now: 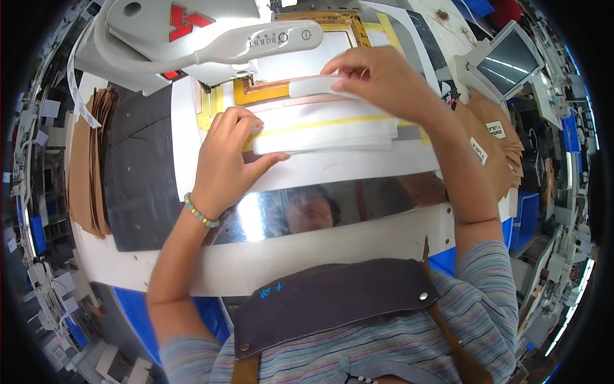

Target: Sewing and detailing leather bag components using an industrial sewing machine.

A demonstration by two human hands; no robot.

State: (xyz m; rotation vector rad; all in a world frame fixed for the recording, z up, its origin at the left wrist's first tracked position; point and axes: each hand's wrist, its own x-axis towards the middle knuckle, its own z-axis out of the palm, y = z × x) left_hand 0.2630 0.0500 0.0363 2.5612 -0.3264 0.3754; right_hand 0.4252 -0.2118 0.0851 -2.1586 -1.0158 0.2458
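Observation:
A white sheet template (211, 163) edged with yellow tape lies under the sewing machine (128, 38). Its raised flap (326, 139), translucent white with a yellow tape line, has my left hand (224, 153) at its left end. The fingers curl over the flap's edge, with the thumb at its near side. Farther back and to the right, my right hand (380, 80) pinches a narrow white strip (310, 86) between thumb and fingers. This strip lies across a yellow-and-brown frame (265, 95) on the template. The fingertips partly cover the strip's right end.
A grey machine arm (256, 46) reaches over the template. Brown paper pieces are stacked at the left (93, 166) and right (489, 141). A control screen (508, 61) stands at the back right. A shiny metal plate (332, 208) runs along the near side.

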